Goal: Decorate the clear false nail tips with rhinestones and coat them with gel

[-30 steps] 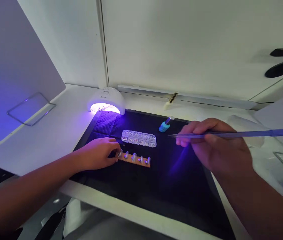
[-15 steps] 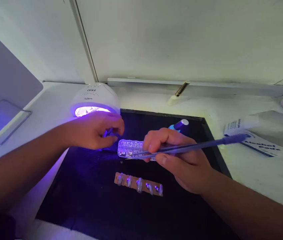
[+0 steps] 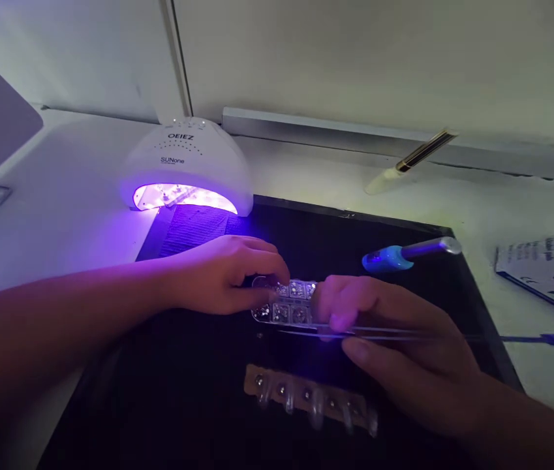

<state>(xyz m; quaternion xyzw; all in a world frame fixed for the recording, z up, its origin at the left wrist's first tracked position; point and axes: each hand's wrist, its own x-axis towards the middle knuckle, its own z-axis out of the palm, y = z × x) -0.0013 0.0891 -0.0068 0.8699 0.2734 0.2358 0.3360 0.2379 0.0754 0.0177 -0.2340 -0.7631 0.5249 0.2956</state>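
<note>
My left hand is closed at the left end of a clear compartment case of small rhinestones, its thumb and fingertips on it. In my right hand is a long pair of tweezers, held level between thumb and fingers. The tweezers' thin prongs point left, just in front of the case, with nothing visible between them. My right fingers hide the case's right end. Nearer me, several clear nail tips with small shiny stones sit on a tan strip.
A white nail lamp glows purple at the back left of a black mat. Behind my right hand lies a blue bottle with a silver cap. A gold-handled brush rests farther back; an alcohol pads box stands at right.
My left hand has moved right and away from the lamp, onto the rhinestone case. My right hand with the tweezers has come slightly nearer. The view has shifted closer.
</note>
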